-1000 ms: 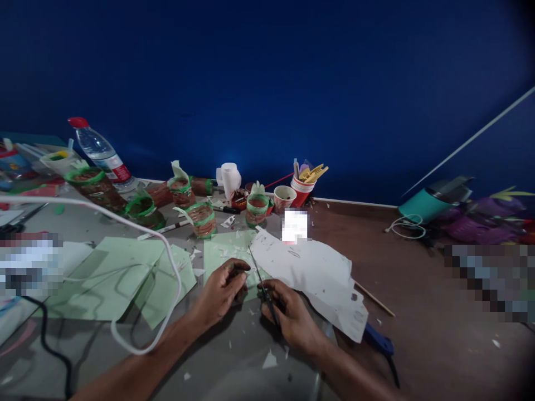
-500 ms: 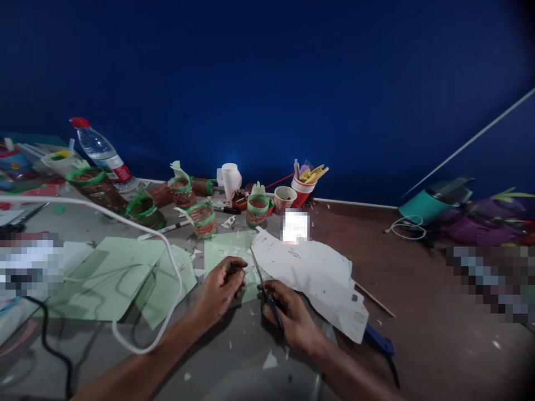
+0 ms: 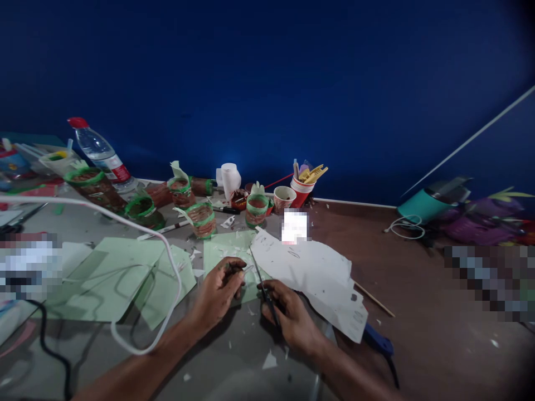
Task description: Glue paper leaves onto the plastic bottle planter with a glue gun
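Note:
My left hand is closed in a pinch, with a small pale scrap of paper showing at its fingertips. Facing it, my right hand is wrapped round a slim dark tool with a long narrow blade. Its tip points up and away, close to the scrap; whether it is a knife or scissors I cannot make out. Beneath the hands lies a light green sheet strewn with paper bits. A white cut sheet with pen marks lies right of the tool.
Brown-and-green decorated cups stand behind the hands. A tilted water bottle, a red cup of tools and a paper cup line the wall. A white cable loops at left; a wooden stick lies at right.
The pale scrap shows more clearly at my left fingertips. Both hands stay almost in place, and the view has shifted very slightly.

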`<state>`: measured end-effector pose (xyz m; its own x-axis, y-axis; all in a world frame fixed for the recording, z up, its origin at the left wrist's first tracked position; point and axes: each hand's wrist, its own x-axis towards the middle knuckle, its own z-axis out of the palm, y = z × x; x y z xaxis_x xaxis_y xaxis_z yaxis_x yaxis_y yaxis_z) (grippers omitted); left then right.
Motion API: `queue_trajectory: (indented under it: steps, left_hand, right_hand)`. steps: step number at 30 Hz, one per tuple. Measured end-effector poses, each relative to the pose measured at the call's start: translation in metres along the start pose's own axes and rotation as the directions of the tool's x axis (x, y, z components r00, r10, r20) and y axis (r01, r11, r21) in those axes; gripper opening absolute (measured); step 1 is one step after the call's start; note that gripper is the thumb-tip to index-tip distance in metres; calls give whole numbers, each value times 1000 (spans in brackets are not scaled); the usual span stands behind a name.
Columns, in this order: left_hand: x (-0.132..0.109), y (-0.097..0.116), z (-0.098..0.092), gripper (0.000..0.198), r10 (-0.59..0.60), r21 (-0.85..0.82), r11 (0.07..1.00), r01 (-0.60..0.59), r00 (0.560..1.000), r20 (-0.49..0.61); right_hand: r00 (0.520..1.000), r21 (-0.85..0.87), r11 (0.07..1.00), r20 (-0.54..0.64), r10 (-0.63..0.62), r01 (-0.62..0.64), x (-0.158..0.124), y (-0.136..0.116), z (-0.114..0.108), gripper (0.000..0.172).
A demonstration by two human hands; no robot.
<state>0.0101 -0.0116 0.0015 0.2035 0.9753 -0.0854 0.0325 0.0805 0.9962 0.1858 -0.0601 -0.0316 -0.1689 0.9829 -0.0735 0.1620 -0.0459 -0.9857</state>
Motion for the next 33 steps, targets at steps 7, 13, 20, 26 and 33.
queue_trajectory:
  steps: [7,13,20,26,33]
  left_hand:
    - [0,-2,0,26,-9,25,1000,9,1000,7]
    - [-1,-3,0,27,-16,11,1000,16,1000,16]
    - [-3,-5,4,33,-65,-100,992,76,993,102]
    - [-3,-11,6,35,-111,-256,952,169,967,228]
    - [-2,-13,4,34,-113,-268,944,191,953,282]
  right_hand:
    - [1000,16,1000,7,-1,1,0,-1,0,25]
    - [1000,-10,1000,3,8,-8,0,-5,0,24]
    - [1000,-7,1000,-5,-10,10,1,-7,1,17]
    - [1000,1,1000,18,-15,15,1,-8,1,19]
    - [999,-8,1000,40,-12,12,0,-11,2,17]
